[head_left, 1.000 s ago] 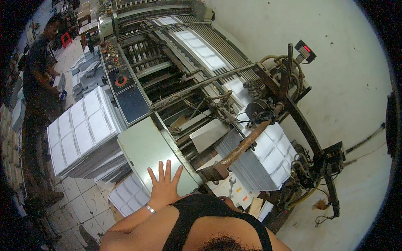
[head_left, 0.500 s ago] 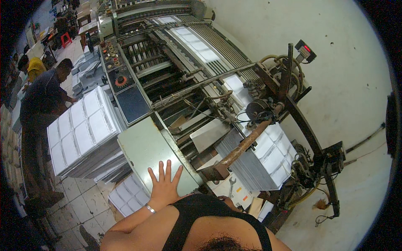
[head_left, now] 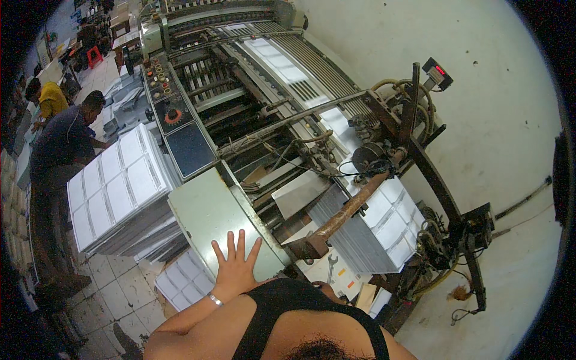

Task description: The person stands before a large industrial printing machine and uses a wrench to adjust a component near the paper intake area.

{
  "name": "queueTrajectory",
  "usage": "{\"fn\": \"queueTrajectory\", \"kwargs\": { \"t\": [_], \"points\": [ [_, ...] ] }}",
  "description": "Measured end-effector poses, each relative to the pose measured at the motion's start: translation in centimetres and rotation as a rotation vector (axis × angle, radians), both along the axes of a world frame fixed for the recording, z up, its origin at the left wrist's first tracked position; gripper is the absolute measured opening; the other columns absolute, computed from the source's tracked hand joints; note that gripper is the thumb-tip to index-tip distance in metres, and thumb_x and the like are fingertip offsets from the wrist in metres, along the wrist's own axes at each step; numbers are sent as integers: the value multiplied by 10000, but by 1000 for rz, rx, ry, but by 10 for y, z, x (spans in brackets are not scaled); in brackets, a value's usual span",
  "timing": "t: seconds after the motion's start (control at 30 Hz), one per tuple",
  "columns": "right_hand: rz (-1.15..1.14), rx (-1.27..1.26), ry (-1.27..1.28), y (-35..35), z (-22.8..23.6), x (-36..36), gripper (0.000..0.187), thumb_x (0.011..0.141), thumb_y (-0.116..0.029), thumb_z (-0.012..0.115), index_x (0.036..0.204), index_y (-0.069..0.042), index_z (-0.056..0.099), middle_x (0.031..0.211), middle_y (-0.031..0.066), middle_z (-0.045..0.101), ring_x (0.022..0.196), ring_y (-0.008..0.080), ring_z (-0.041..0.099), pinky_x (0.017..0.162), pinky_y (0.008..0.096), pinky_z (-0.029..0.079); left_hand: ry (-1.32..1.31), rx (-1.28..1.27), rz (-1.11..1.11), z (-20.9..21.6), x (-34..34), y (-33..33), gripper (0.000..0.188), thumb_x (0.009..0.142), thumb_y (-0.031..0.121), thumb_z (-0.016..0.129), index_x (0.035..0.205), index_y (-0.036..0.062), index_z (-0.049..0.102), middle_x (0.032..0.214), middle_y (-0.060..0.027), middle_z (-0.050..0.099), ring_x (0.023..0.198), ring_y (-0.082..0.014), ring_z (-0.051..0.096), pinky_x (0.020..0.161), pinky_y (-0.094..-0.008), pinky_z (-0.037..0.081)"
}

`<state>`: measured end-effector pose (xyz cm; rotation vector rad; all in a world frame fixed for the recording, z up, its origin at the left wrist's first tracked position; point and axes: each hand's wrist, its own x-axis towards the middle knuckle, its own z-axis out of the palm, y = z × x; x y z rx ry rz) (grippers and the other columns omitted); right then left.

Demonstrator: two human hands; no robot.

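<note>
Fingers spread, my left hand (head_left: pixel 236 268) lies flat on the pale green metal cover (head_left: pixel 207 210) at the near end of a large paper-feeding machine. A metal bracelet (head_left: pixel 216 299) is on that wrist. Only a small part of my right hand (head_left: pixel 329 292) shows past my body, by a board with a wrench (head_left: pixel 332 264) on it; its fingers are mostly hidden. Just beyond stands a tall stack of printed sheets (head_left: pixel 384 222) under the machine's rusty bar (head_left: pixel 354 207). Sheets (head_left: pixel 282 66) lie along the slatted feed bed (head_left: pixel 318 60).
A control panel with knobs (head_left: pixel 165 96) runs along the machine's left side. Left of it is another tall stack of printed sheets (head_left: pixel 120 186), with a lower stack (head_left: pixel 186 279) nearer me. A co-worker in dark clothes (head_left: pixel 60 138) bends beyond it. A pale wall (head_left: pixel 492 120) bounds the right.
Sheets on the feed bed have shifted along it. The co-worker at left has moved slightly. My left hand stays in place on the cover.
</note>
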<state>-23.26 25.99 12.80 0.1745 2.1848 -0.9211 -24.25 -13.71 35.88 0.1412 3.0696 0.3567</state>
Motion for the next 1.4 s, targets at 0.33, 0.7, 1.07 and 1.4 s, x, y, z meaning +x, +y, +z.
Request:
{"fn": "queueTrajectory", "kwargs": {
  "t": [0.33,0.7,1.07,1.4],
  "points": [
    [83,87,27,6,-15,2,409,945,-424,670,1212,-117,714,1214,109,708,939,279,723,841,387,570,7,-17,-15,0,-1,0,1143,736,898,524,1601,183,305,1632,-297,186,1514,-523,70,1076,-807,-25],
    [3,65,46,1,-4,3,405,920,-388,719,1192,-88,716,987,146,755,853,243,714,774,361,561,-31,6,7,1,0,1,1159,724,871,575,1616,205,252,1651,-274,142,1531,-493,32,1106,-773,-85],
    [34,46,34,7,-21,3,427,906,-400,736,1203,-95,712,1068,148,749,896,245,723,794,374,566,-35,-33,-8,4,-1,0,1168,725,888,548,1620,203,241,1648,-283,144,1524,-504,42,1093,-789,-56],
    [41,82,17,5,-13,3,428,900,-392,744,1193,-83,709,1061,160,750,887,271,728,810,389,567,19,-35,-17,0,0,1,1157,736,906,509,1608,179,285,1630,-298,187,1509,-526,83,1072,-811,-22]
  ]
}}
